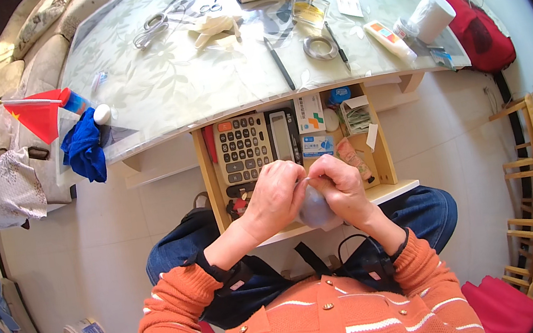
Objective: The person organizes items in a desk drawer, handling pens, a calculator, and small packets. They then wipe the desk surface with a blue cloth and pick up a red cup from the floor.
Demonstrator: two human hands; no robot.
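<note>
My left hand (275, 191) and my right hand (342, 183) meet over the front of an open wooden drawer (387, 153). Between thumb and finger, each pinches the gathered top of a small translucent plastic bag (316, 210). The bag hangs below the fingertips, rounded and greyish; what it holds cannot be made out. Beneath my hands, the drawer contains a large desk calculator (245, 144), a medicine box (309, 114), a blue-and-white packet (317, 146), a pink tube (353, 158) and a small box of sachets (357, 119).
Above the drawer, a covered table (172, 87) carries a grey pen (279, 63), a tape roll (320, 48), a perfume bottle (310, 9), a lotion bottle (390, 41), scissors (211, 8) and a coiled cable (153, 28). Blue cloth (85, 147) hangs over its left corner. Wooden chairs (530, 168) stand right.
</note>
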